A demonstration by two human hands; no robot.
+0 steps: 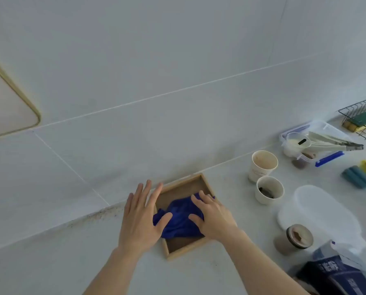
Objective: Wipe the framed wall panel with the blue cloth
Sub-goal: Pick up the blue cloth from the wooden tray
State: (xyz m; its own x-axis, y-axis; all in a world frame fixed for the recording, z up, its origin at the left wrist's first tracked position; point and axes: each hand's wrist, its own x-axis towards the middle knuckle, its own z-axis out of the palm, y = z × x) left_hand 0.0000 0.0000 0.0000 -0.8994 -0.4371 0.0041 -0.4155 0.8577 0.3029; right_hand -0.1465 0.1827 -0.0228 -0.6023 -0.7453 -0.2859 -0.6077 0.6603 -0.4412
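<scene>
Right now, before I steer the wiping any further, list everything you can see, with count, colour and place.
framed panel: one, wooden frame with brown inset, lying flat on the counter by the wall
blue cloth: one, deep blue, bunched inside the frame
paper cups: two, white, stained inside, right of the frame
clear container: one, blue clips, holding pale utensils, far right
wire rack: one, dark, holding a green-yellow sponge, right edge
brown cup: one, near right
translucent lid: one, whitish, right
dark box: one, navy, bottom right
counter: one, pale grey
left hand: flat, on the frame's left edge
right hand: pressing the cloth
</scene>
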